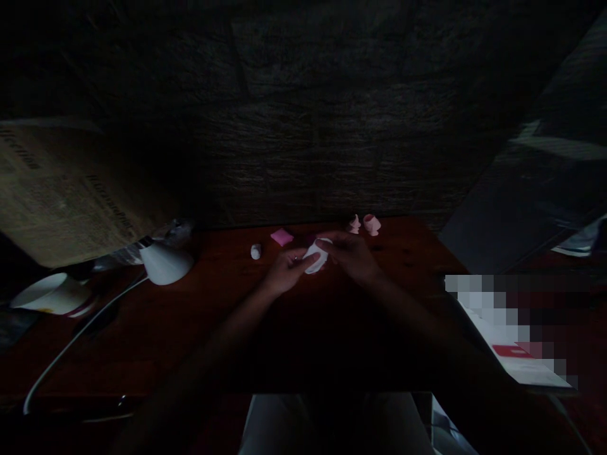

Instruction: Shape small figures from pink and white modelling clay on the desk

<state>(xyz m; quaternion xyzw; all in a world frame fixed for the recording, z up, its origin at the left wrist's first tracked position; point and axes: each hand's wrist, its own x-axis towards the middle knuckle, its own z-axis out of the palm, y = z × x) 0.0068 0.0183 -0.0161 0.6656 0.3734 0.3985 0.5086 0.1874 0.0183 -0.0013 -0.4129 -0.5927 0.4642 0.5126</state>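
Over the dark wooden table, both hands hold one flat, white, soft-looking piece (315,258), whose kind the dim light does not show. My left hand (286,270) grips its left side, with the thumb lying on top. From the right, my right hand (353,254) pinches its upper edge. A pink, pillow-shaped piece (281,237) lies just beyond my left hand, and a small whitish lump (256,251) sits to the left of it. Behind my right hand stand a small pale pink pointed figure (355,224) and a pink hollow, cup-like piece (372,224).
A white cone-shaped object (165,264) with a white cable (85,328) stands on the left, beside a paper cup (52,294) lying on its side and a printed brown paper bag (71,189). A dark textured wall (322,126) rises behind the table (213,316). White papers (512,347) are at the right.
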